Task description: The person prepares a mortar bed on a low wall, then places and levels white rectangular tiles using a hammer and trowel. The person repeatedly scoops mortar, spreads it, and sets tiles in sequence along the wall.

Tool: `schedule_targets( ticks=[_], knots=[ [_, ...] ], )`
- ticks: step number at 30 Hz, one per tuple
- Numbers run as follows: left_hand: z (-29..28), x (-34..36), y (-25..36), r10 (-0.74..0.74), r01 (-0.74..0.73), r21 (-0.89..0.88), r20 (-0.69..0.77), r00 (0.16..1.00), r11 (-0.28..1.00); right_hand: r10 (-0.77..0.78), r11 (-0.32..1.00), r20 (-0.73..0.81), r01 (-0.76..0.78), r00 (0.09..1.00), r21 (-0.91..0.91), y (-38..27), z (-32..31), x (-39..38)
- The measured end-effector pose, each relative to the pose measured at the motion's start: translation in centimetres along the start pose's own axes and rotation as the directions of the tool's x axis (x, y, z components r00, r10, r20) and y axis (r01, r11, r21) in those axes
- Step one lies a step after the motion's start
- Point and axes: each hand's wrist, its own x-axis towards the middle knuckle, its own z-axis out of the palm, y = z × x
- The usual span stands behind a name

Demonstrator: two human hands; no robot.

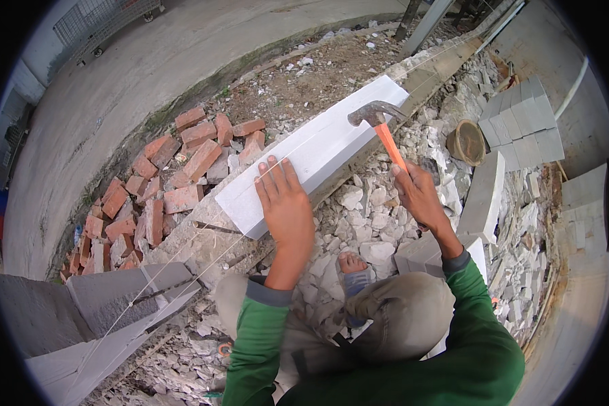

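Observation:
A long white building block lies on a low concrete footing, running from near left to far right. My left hand rests on its near end, palm down with the fingers stretched across the top. A claw hammer with an orange handle is gripped in my right hand. Its dark metal head hangs at the block's far part; whether it touches the surface I cannot tell. A thin string line runs along the footing and over the block.
Red bricks lie heaped to the left of the footing. Broken rubble covers the ground around my foot. Grey blocks stand stacked at the right beside a round bucket. A grey block wall rises at the near left.

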Motion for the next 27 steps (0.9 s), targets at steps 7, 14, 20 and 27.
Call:
schedule_targets(
  ticks=[7,14,20,27],
  knots=[
    [0.7,-0.2,-0.1,0.011,-0.008,0.11,-0.033,0.999,0.994,-0.101,0.889,0.135,0.15,0.986,-0.433,-0.9,-0.1,3.0],
    [0.6,-0.2,0.2,-0.013,0.012,0.031,0.007,1.0,0.999,-0.12,0.912,0.201,0.188,0.972,-0.364,-2.4,1.4,3.2],
    [0.9,-0.3,0.1,-0.007,0.009,0.074,-0.039,0.999,0.997,-0.205,0.851,0.253,0.3,0.946,-0.43,0.1,3.1,4.4],
    [1.2,-0.5,0.5,-0.086,0.088,0.015,-0.104,0.991,0.996,0.01,0.91,0.338,0.131,0.941,-0.393,-0.7,2.4,5.9]
  ],
)
